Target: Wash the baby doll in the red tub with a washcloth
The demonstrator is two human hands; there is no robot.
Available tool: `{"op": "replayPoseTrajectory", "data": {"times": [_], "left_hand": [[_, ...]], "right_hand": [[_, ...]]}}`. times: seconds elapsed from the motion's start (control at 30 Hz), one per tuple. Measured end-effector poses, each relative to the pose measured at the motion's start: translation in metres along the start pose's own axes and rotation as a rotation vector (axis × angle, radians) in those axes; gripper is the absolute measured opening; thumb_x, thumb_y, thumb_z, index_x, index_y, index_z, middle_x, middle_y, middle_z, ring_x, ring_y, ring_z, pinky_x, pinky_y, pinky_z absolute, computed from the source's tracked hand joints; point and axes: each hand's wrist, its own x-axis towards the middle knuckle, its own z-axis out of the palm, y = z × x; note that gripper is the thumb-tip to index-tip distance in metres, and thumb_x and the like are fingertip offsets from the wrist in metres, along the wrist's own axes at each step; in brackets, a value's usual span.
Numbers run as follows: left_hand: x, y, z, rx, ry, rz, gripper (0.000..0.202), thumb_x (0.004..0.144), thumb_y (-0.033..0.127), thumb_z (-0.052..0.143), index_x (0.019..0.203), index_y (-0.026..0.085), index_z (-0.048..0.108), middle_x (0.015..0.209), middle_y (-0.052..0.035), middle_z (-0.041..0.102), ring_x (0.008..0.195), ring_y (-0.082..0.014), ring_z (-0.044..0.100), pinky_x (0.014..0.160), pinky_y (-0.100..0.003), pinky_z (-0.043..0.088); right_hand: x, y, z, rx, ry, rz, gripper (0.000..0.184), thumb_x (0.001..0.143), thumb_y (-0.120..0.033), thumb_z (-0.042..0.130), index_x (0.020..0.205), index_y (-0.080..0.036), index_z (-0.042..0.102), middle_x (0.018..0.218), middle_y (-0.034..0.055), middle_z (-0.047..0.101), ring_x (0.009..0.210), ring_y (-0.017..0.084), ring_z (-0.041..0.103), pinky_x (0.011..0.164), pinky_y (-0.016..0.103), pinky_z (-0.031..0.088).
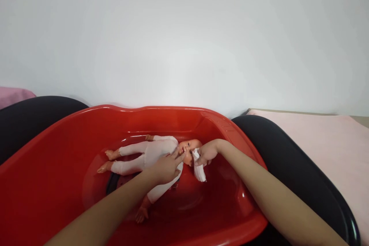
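A baby doll (150, 153) in a pale pink suit lies on its back inside a red plastic tub (57, 169), head to the right, legs to the left. My left hand (165, 167) rests on the doll's chest, fingers stretched toward its chin. My right hand (206, 153) is closed on a small white cloth (199, 169) and presses it against the side of the doll's head. The cloth's end hangs down below my fingers.
The tub sits on a black curved surface (288, 169). A pale pink sheet (331, 142) covers the table at the right. A pink cloth (11, 95) shows at the far left. A plain white wall (184, 38) is behind.
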Motion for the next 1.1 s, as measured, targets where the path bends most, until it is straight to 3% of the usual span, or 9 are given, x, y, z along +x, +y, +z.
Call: {"op": "replayPoseTrajectory", "data": {"times": [0.1, 0.27, 0.47, 0.7, 0.9, 0.97, 1.1], "left_hand": [[0.001, 0.001, -0.002, 0.013, -0.021, -0.018, 0.077, 0.09, 0.029, 0.048, 0.165, 0.027, 0.03, 0.174, -0.0086, 0.023, 0.139, -0.0357, 0.053, 0.109, -0.042, 0.046], [0.003, -0.001, -0.001, 0.012, -0.024, -0.011, 0.078, 0.09, 0.03, 0.049, 0.166, 0.026, 0.028, 0.174, -0.0106, 0.022, 0.141, -0.0364, 0.051, 0.115, -0.046, 0.041], [0.004, -0.001, -0.003, -0.01, -0.044, 0.001, 0.079, 0.089, 0.025, 0.051, 0.165, 0.025, 0.029, 0.174, -0.0144, 0.019, 0.138, -0.0398, 0.054, 0.113, -0.051, 0.043], [0.005, -0.001, 0.002, -0.017, -0.034, -0.031, 0.08, 0.09, 0.023, 0.051, 0.166, 0.024, 0.026, 0.174, -0.013, 0.018, 0.141, -0.0377, 0.051, 0.116, -0.05, 0.04], [0.007, -0.003, 0.003, -0.046, -0.012, 0.016, 0.074, 0.094, 0.028, 0.047, 0.165, 0.031, 0.028, 0.173, -0.0068, 0.024, 0.145, -0.035, 0.048, 0.113, -0.047, 0.042], [0.006, -0.003, 0.002, -0.05, -0.01, 0.017, 0.076, 0.093, 0.026, 0.047, 0.166, 0.029, 0.028, 0.174, -0.0072, 0.023, 0.144, -0.0363, 0.048, 0.113, -0.047, 0.042], [0.004, -0.001, 0.001, -0.034, -0.019, -0.017, 0.082, 0.089, 0.021, 0.048, 0.167, 0.024, 0.024, 0.174, -0.0102, 0.02, 0.145, -0.0386, 0.047, 0.116, -0.049, 0.039]], "right_hand": [[0.003, -0.001, 0.001, 0.051, -0.033, -0.011, 0.058, 0.082, -0.061, 0.074, 0.113, -0.012, 0.074, 0.109, 0.0101, 0.074, 0.101, 0.02, 0.071, 0.083, 0.026, 0.057], [0.005, -0.002, 0.001, -0.094, -0.055, 0.051, 0.046, 0.074, -0.055, 0.083, 0.096, -0.015, 0.078, 0.093, 0.005, 0.073, 0.094, 0.02, 0.07, 0.081, 0.027, 0.056], [-0.001, -0.009, 0.009, 0.227, -0.051, -0.098, 0.071, 0.066, -0.072, 0.083, 0.108, -0.015, 0.075, 0.115, 0.0108, 0.073, 0.116, 0.022, 0.068, 0.088, 0.025, 0.057], [0.004, -0.007, 0.005, -0.164, -0.016, 0.062, 0.045, 0.078, -0.058, 0.08, 0.09, -0.015, 0.078, 0.092, 0.0051, 0.073, 0.101, 0.023, 0.07, 0.088, 0.03, 0.057], [-0.002, -0.013, 0.01, 0.286, -0.051, -0.195, 0.07, 0.073, -0.07, 0.08, 0.118, -0.017, 0.072, 0.124, 0.0093, 0.072, 0.12, 0.02, 0.067, 0.094, 0.024, 0.055], [0.0, -0.012, 0.009, 0.241, -0.036, -0.147, 0.066, 0.073, -0.069, 0.08, 0.111, -0.016, 0.074, 0.117, 0.0097, 0.074, 0.117, 0.021, 0.068, 0.093, 0.026, 0.056], [0.006, -0.007, 0.006, -0.058, -0.014, 0.072, 0.054, 0.069, -0.065, 0.085, 0.084, -0.014, 0.075, 0.091, 0.007, 0.074, 0.101, 0.025, 0.072, 0.085, 0.031, 0.059]]}}
